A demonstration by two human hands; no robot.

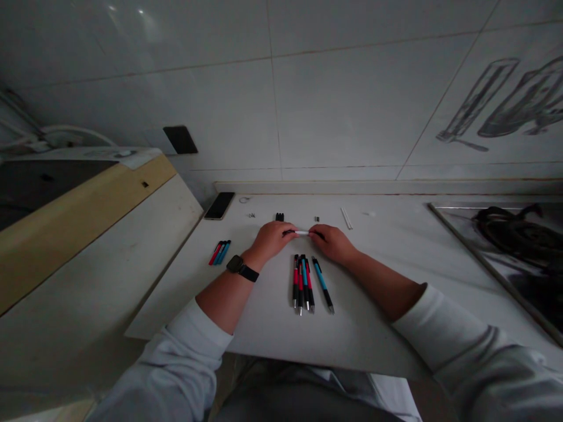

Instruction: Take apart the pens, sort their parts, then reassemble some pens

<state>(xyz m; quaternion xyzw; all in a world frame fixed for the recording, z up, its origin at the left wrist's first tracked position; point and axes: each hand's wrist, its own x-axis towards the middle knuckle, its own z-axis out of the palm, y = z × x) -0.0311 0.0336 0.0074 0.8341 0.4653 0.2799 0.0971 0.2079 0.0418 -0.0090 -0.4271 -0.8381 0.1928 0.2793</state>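
My left hand (271, 238) and my right hand (333, 242) meet over the white countertop (387, 264), fingers pinched on the two ends of a thin white pen refill (301, 232). A black piece shows at the left hand's fingertips. Just below the hands lie several red, blue and black pens (308, 282) side by side, one blue pen a little apart on the right. A smaller bunch of red and blue pens (219, 252) lies to the left of my left wrist, which wears a black watch (241, 266).
A dark phone (219, 205) lies at the back left. Small black parts (280, 217), a tiny piece (316, 219) and a white stick (346, 218) lie beyond the hands. A cooktop (519, 258) is at the right, a tiled wall behind, a lower surface at the left.
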